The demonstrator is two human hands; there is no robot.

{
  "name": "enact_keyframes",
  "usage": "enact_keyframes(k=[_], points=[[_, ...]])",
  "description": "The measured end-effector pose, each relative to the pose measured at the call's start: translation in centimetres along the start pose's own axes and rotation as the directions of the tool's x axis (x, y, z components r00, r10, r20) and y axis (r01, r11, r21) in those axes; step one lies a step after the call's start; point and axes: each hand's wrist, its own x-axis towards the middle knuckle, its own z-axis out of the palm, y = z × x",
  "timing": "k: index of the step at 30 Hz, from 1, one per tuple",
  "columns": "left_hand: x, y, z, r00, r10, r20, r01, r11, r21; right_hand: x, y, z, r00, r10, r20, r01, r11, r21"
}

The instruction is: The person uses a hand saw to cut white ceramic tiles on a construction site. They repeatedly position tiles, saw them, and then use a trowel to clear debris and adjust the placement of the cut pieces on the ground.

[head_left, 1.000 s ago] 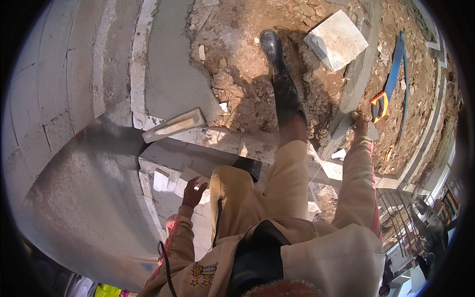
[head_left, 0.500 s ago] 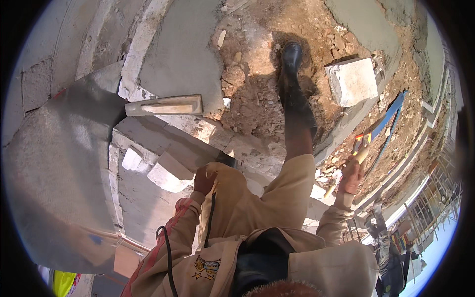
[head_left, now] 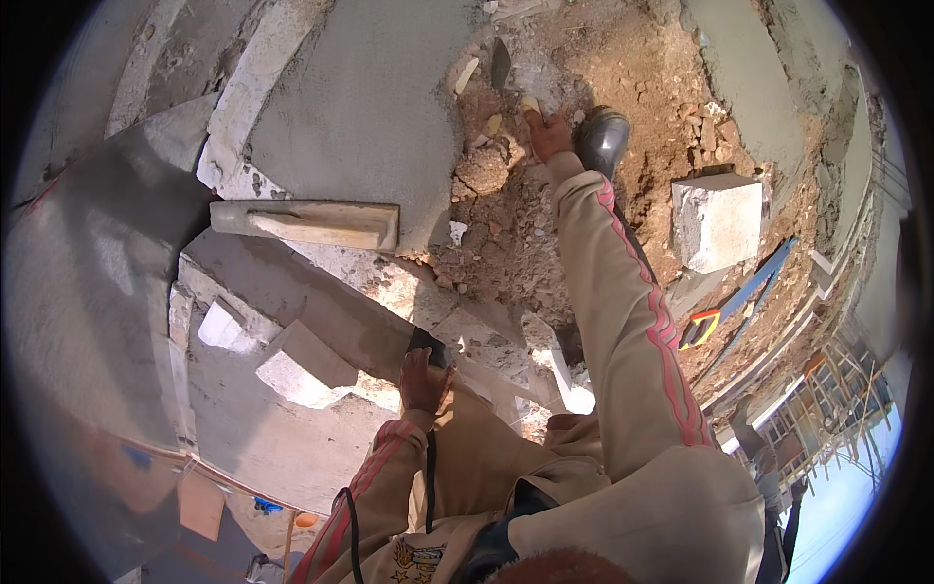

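Observation:
My right hand reaches far forward and is closed around the pale handle of a trowel. The trowel's dark blade is over the rubble beside the wet grey mortar. Just right of that hand is my black rubber boot, planted on the reddish dirt. My left hand rests over my bent knee, fingers extended on the tan trousers, holding nothing that I can see. A dark boot tip shows just beyond it.
A wooden float lies across the mortar's near edge. White blocks sit right of the dirt and near my left hand. A handsaw with a blue blade and yellow-orange handle lies at the right. Broken stones edge the dirt.
My right hand has swung from beside the handsaw to far forward past my boot, carrying the trowel. My body leans further forward. My left hand stays on the knee.

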Motion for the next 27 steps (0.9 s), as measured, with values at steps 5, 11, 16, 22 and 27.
enact_keyframes(k=[5, 11, 16, 22, 27], points=[[-0.7, -0.6, 0.8, 0.997, 0.014, -0.078, -0.018, 0.999, -0.043, -4.1, 1.8, -1.3, 0.999, -0.011, -0.04, 0.013, 0.999, 0.039], [0.0, -0.6, 0.6, 0.991, 0.059, -0.123, -0.069, 0.994, -0.083, -2.9, 1.3, -2.5, 0.995, 0.078, 0.056, -0.068, 0.986, -0.155], [-0.4, -0.4, 0.7, 0.998, -0.006, -0.069, -0.001, 0.994, -0.112, -6.9, 3.2, -4.1, 0.993, 0.11, -0.047, -0.101, 0.982, 0.16], [0.4, 0.0, 0.6, 0.999, -0.009, -0.052, 0.002, 0.99, -0.144, -4.6, 0.2, -2.4, 0.998, -0.057, 0.024, 0.061, 0.983, -0.174], [-0.2, 0.3, 1.0, 0.996, -0.068, -0.049, 0.061, 0.991, -0.121, -7.5, 5.7, -2.6, 0.977, -0.016, -0.211, 0.013, 1.0, -0.015]])
